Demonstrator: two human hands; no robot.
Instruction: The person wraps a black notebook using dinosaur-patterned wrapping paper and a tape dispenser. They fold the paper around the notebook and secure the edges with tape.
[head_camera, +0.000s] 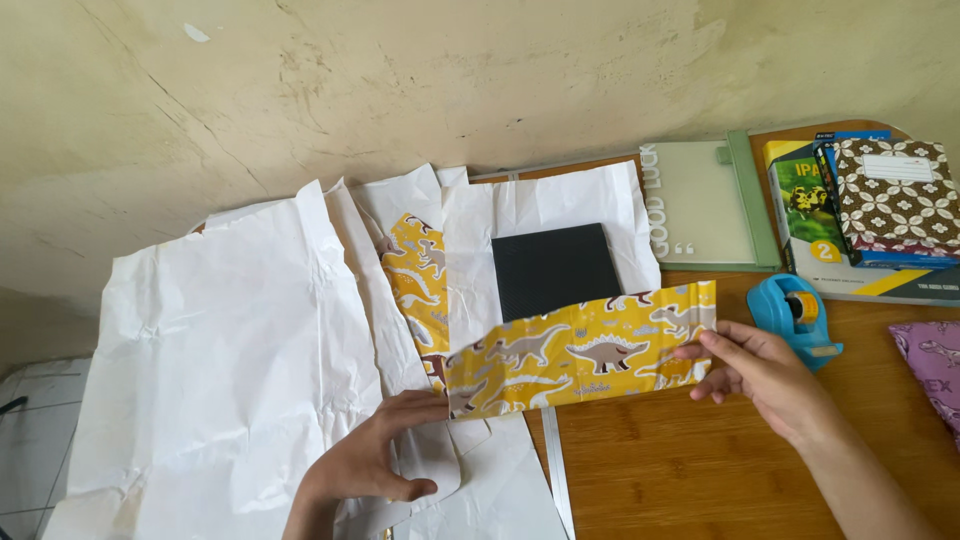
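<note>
Near the middle of the frame a sheet of yellow wrapping paper (585, 355) printed with dinosaurs lies white side up, its near edge folded up as a yellow band that covers the lower edge of a flat black box (555, 268) lying on it. The right hand (765, 372), at centre right, has its grip pinching the right end of that band between thumb and fingertips, holding it just above the wooden surface (700, 460). The left hand (375, 455), at lower centre, presses down where the band's left end meets the white paper; its fingers lie flat and close together, the thumb stretched out to the right, and it seems to be holding the fold down rather than grasping it, though the fingertips are partly hidden under the paper.

A second yellow strip of the same print runs up the left side of the box. Large crumpled white paper sheets (230, 370) fill the left half of the frame and hang over the edge of the surface. At centre right, just beyond the right hand, stands a blue tape dispenser (797, 315). In the upper right lie a pale green cutting mat (705, 205) and a stack of books (865, 215), the topmost with a brown patterned cover. A piece of purple patterned paper (935, 365) shows at the right edge.
</note>
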